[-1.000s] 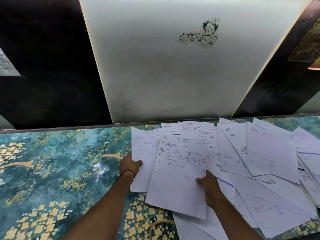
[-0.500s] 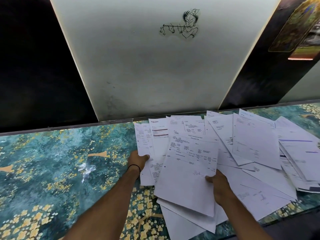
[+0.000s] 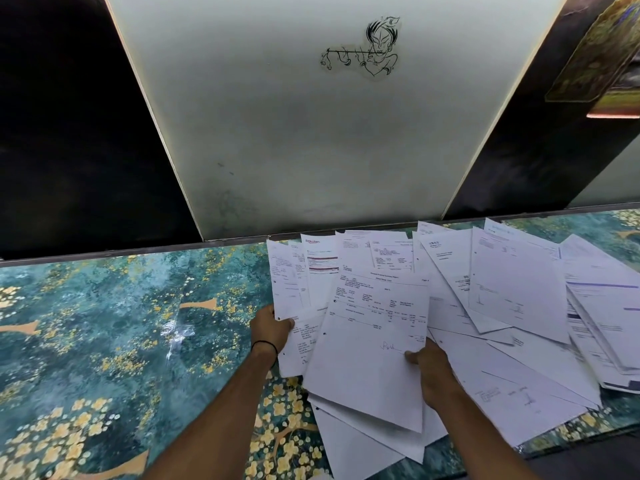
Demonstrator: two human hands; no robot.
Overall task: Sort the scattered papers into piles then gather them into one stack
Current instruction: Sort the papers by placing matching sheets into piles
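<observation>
Several white printed papers (image 3: 512, 289) lie overlapped across the right half of a teal floral table (image 3: 104, 323). My left hand (image 3: 272, 329) grips the left edge of a sheet (image 3: 282, 282) at the left side of the spread. My right hand (image 3: 429, 370) pinches the right edge of a signed sheet (image 3: 370, 344), thumb on top near the signature. That sheet lies tilted over the others. More sheets (image 3: 363, 445) fan out beneath it toward me.
A white wall panel (image 3: 311, 133) with a line drawing (image 3: 370, 50) rises behind the table, flanked by dark panels. The table's near edge (image 3: 571, 441) runs at the lower right. A framed picture (image 3: 602, 53) hangs at the upper right.
My left hand has slid the left sheets rightward into the spread. My right hand has kept its hold on the signed sheet and drawn it slightly up. The camera has tilted.
</observation>
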